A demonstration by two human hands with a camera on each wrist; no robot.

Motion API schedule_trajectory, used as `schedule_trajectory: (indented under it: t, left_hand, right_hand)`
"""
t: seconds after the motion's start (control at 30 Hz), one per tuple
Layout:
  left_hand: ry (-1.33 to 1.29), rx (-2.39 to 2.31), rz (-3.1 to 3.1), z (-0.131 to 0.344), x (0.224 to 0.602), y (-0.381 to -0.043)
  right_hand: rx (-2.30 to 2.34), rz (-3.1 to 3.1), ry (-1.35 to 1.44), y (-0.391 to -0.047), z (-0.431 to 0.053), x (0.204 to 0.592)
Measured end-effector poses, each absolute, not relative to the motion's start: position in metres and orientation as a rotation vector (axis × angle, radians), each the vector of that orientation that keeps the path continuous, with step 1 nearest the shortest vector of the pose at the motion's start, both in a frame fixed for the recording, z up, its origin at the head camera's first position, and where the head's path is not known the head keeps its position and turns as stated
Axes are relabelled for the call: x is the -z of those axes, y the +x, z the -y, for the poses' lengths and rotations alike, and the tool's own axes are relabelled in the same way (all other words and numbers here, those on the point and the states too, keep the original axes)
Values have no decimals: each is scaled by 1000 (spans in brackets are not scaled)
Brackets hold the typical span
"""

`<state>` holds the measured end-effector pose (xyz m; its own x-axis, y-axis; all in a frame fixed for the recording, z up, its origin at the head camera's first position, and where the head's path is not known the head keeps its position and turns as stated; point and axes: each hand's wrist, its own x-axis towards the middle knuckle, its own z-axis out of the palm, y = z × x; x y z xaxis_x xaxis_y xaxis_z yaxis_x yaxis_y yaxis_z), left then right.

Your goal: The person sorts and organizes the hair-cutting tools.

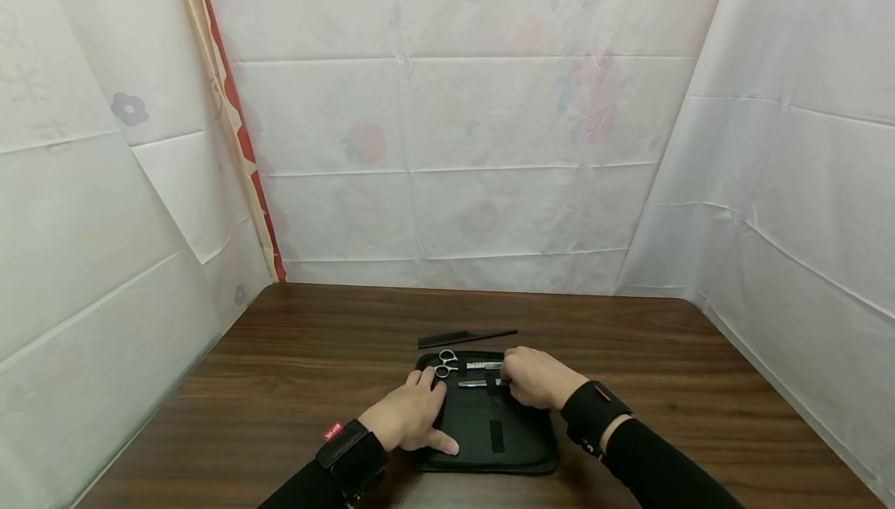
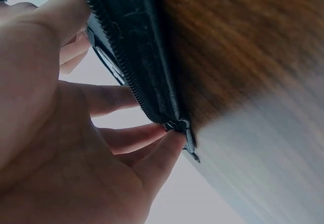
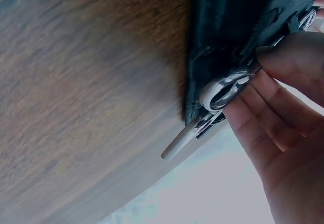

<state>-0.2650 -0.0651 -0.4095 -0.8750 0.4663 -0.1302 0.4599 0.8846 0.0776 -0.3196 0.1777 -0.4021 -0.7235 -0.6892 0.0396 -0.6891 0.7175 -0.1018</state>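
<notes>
A black zippered case (image 1: 526, 441) lies spread on the wooden table in the head view. My left hand (image 1: 409, 413) rests over its left edge, fingers extended and thumb on the inner face; in the left wrist view the fingertips touch the zipper edge (image 2: 132, 90). My right hand (image 1: 534, 378) pinches a pair of silver scissors (image 3: 208, 96) near the finger rings, at the case's right side. Their blades (image 1: 472, 384) point left under a black strap. A second pair of scissors (image 1: 444, 370) lies above, rings to the left.
Just beyond the case lies a black tail comb (image 1: 447, 339). An unused black strap (image 1: 496, 436) sits lower on the case. The brown wooden table (image 1: 308, 385) meets white sheeting (image 1: 447, 214) at the back and both sides.
</notes>
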Motion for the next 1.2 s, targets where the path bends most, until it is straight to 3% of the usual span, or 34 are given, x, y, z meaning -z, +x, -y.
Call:
schedule_trajectory:
  t: [1.2]
  left_hand:
    - [697,-67,-2891,65,407,-266]
  right_hand:
    - [296,-2904,-1254,-326,-170,407]
